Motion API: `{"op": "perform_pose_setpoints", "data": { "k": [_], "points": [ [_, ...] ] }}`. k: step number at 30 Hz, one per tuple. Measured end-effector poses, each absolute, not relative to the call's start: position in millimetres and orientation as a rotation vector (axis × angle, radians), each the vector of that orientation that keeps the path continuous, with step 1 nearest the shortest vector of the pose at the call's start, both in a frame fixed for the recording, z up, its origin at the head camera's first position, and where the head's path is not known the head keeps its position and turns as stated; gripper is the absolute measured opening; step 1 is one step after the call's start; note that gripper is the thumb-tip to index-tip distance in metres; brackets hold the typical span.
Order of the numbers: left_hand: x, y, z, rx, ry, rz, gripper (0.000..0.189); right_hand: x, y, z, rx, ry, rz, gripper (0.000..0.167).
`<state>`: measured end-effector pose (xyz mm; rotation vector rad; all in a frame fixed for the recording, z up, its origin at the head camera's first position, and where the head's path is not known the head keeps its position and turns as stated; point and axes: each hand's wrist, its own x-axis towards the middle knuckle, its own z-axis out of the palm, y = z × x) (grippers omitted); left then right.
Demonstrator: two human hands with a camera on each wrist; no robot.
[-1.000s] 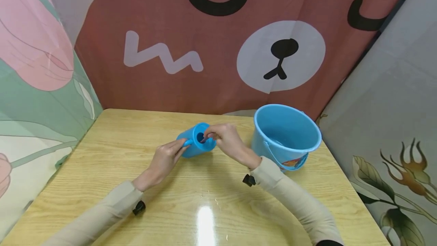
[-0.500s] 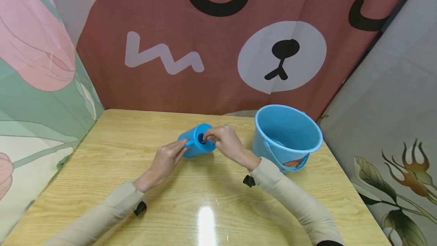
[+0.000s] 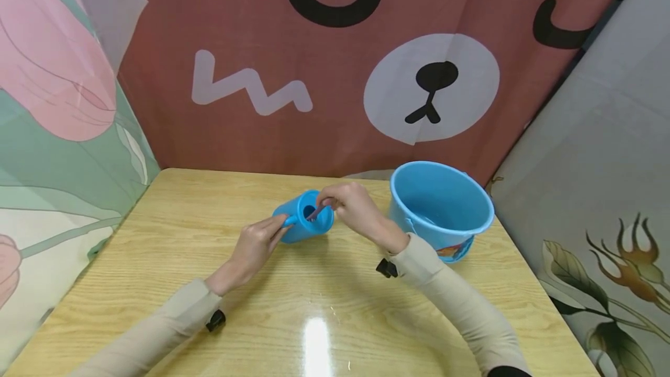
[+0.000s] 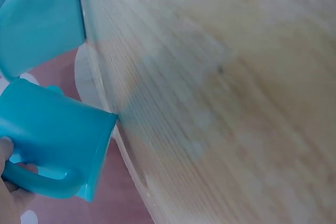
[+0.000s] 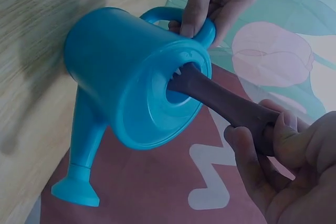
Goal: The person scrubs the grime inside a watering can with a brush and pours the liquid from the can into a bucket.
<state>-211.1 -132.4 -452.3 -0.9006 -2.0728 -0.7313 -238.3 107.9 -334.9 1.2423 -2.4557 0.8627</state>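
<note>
A blue toy watering can (image 3: 291,233) is tilted over the table, its round opening facing the right hand. My left hand (image 3: 252,244) grips the can's handle, thumb and fingers curled round it in the right wrist view. Between the thumb and fingers of my right hand (image 3: 355,207) is the handle of a dark brown pronged tool, like a small rake (image 5: 226,97). Its pronged end sits at the can's opening, with the tips partly hidden inside. In the right wrist view, the can's spout (image 5: 84,142) points away from the hands. The left wrist view shows the can's side (image 4: 55,124).
A light blue bucket (image 3: 399,211) stands on the wooden table (image 3: 251,330), just right of my right forearm. Behind the table hangs a reddish-brown curtain (image 3: 251,138) with a bear print. Printed cloths flank both sides.
My right hand has moved slightly up and right, drawing the small rake partway out of the can, so more of its handle shows. The left hand and can stay nearly still.
</note>
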Motion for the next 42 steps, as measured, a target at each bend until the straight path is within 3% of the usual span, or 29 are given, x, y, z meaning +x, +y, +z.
{"op": "perform_pose_setpoints", "data": {
  "k": [16,27,37,42],
  "points": [
    [-211,-133,-449,-0.897,-2.115,-0.73,0.034,-245,97,-359,1.267,-2.483,0.742,0.026],
    [-212,-132,-452,-0.886,-2.082,-0.744,0.037,-241,97,-354,1.258,-2.539,0.781,0.038],
    [-213,-133,-452,-0.876,-2.074,-0.762,0.035,-240,98,-339,1.235,-2.497,0.812,0.023],
    [-213,-133,-453,-0.884,-2.061,-0.748,0.036,-241,100,-335,1.2,-2.495,0.837,0.025]
  ]
}}
